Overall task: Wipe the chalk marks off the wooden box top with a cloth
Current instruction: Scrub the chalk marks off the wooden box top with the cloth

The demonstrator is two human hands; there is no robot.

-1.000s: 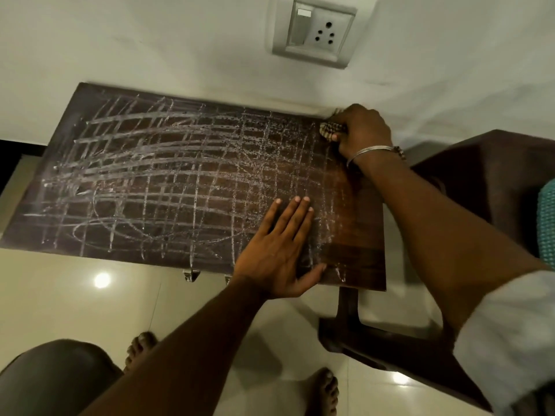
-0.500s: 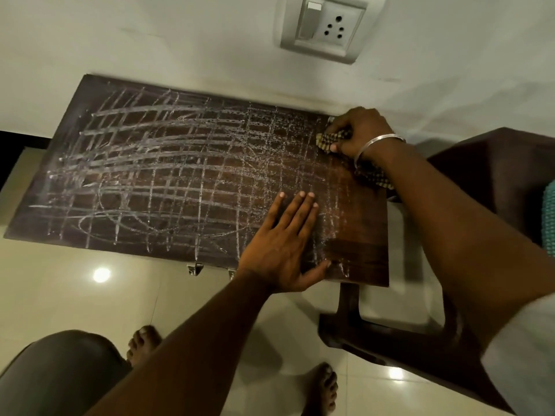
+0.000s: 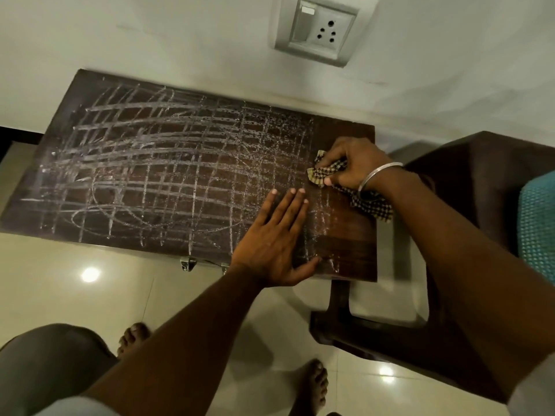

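Note:
The dark wooden box top (image 3: 126, 151) lies against the wall, covered in a grid of white chalk marks (image 3: 180, 175). My right hand (image 3: 354, 163) grips a checked cloth (image 3: 322, 172) and presses it on the right part of the top; the cloth's tail trails under my wrist over the right edge. A narrow strip at the far right corner, behind that hand, looks free of chalk. My left hand (image 3: 279, 241) lies flat with straight fingers on the near right part of the top, thumb at the front edge.
A dark plastic chair (image 3: 468, 181) with a teal cushion (image 3: 537, 223) stands right of the box. A wall socket (image 3: 318, 28) sits above. My bare feet (image 3: 312, 385) are on the glossy tiled floor, with metal latches (image 3: 187, 262) on the box front.
My right hand has dragged the cloth from the far right corner toward me along the right side, leaving a cleaner strip. The left hand stays flat in place.

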